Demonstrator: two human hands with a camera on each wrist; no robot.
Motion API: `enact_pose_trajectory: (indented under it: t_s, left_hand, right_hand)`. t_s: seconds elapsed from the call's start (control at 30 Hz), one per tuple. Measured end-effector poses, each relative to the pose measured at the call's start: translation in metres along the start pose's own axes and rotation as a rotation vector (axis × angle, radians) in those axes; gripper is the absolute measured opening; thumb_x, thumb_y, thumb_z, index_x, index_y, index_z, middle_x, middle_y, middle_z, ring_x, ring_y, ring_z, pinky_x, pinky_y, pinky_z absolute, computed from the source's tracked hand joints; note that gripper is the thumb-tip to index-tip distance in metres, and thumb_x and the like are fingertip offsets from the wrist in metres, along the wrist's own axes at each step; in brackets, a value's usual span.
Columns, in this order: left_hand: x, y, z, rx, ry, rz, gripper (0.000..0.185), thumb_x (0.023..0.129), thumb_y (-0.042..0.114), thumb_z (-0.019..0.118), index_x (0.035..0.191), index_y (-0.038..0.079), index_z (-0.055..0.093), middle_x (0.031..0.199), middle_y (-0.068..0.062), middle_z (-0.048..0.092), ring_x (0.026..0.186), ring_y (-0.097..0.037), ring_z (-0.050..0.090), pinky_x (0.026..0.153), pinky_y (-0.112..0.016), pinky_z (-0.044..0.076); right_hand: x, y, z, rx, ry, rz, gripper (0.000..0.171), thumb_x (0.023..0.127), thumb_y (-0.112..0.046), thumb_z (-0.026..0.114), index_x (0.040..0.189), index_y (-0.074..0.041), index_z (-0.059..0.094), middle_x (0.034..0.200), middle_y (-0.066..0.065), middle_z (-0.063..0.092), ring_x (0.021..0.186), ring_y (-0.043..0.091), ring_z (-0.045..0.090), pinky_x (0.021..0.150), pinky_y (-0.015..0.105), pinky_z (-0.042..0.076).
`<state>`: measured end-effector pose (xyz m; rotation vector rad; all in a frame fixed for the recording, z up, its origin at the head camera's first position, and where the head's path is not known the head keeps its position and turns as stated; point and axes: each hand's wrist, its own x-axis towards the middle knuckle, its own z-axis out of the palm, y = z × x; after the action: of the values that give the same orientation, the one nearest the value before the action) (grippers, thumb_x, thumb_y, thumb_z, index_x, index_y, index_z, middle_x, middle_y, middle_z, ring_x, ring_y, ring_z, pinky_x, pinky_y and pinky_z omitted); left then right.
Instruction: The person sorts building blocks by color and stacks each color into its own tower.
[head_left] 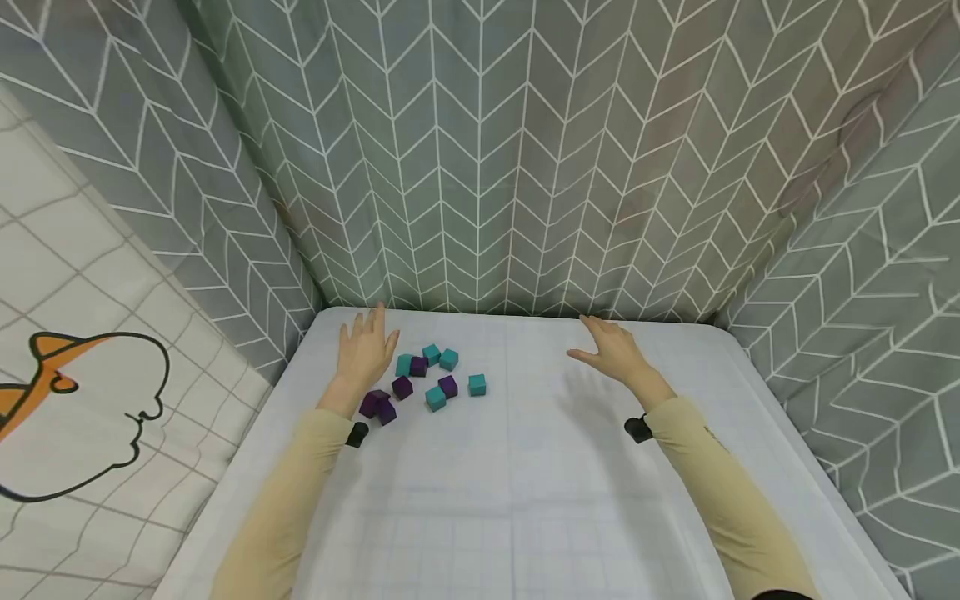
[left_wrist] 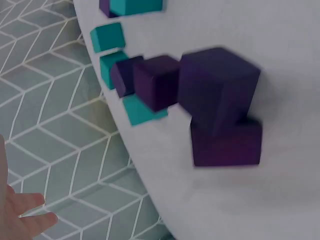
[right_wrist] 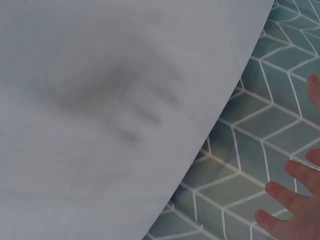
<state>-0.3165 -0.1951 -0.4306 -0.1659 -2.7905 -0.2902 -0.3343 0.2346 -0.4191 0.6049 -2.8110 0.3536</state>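
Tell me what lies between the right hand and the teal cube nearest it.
In the head view, only bare white tabletop lies between the right hand and that teal cube.

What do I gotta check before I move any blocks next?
1. Left hand free: ok, it holds nothing.
2. Right hand free: ok, it holds nothing too.
3. Right hand close to the blocks: not ok, they are all over nearer the left hand.
4. Blocks on the white table: ok, none hangs over its edge.
5. Teal blocks apart from purple blocks: not ok, they are mixed.
6. Two nearest purple blocks stacked: cannot tell, one partly hides the other.
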Motion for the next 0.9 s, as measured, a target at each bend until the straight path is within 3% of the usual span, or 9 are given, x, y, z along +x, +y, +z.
enact_pose_trajectory:
  t_s: [0.27,0.5,0.77,0.9]
  left_hand:
    - [-0.018,0.021,0.032,-0.066,-0.036,0.043,0.065,0.094,0.041,0.034,0.141,0.001,0.013,0.135,-0.02,0.036,0.124,-0.034,0.031,0.099,-0.053,0.024]
    - [-0.023,0.044,0.061,-0.155,0.001,0.215,0.059,0.088,0.034,0.052,0.131,-0.003,0.036,0.122,-0.021,0.05,0.115,-0.033,0.044,0.095,-0.045,0.035]
    - [-0.018,0.066,0.086,-0.244,-0.05,0.37,0.046,0.084,0.025,0.061,0.12,-0.001,0.049,0.117,-0.012,0.054,0.112,-0.023,0.048,0.093,-0.033,0.039]
    - [-0.015,0.073,0.097,-0.249,-0.094,0.384,0.046,0.08,0.021,0.066,0.118,0.0,0.051,0.115,-0.013,0.055,0.108,-0.024,0.05,0.09,-0.033,0.041]
  right_hand:
    - [0.013,-0.038,0.047,0.143,-0.097,-0.08,0.076,0.078,-0.042,0.064,0.129,0.007,0.037,0.128,0.023,0.043,0.116,0.038,0.04,0.096,0.046,0.032]
    - [0.018,-0.07,0.091,0.259,-0.176,-0.062,0.073,0.076,-0.037,0.068,0.13,0.003,0.039,0.128,0.019,0.044,0.118,0.034,0.039,0.098,0.043,0.031]
    - [0.026,-0.091,0.125,0.316,-0.154,-0.149,0.061,0.077,-0.031,0.068,0.122,0.004,0.047,0.119,0.018,0.051,0.115,0.032,0.043,0.096,0.042,0.034]
    - [0.028,-0.097,0.133,0.377,-0.131,-0.168,0.055,0.076,-0.024,0.07,0.12,0.002,0.049,0.112,0.014,0.055,0.108,0.028,0.047,0.092,0.04,0.038]
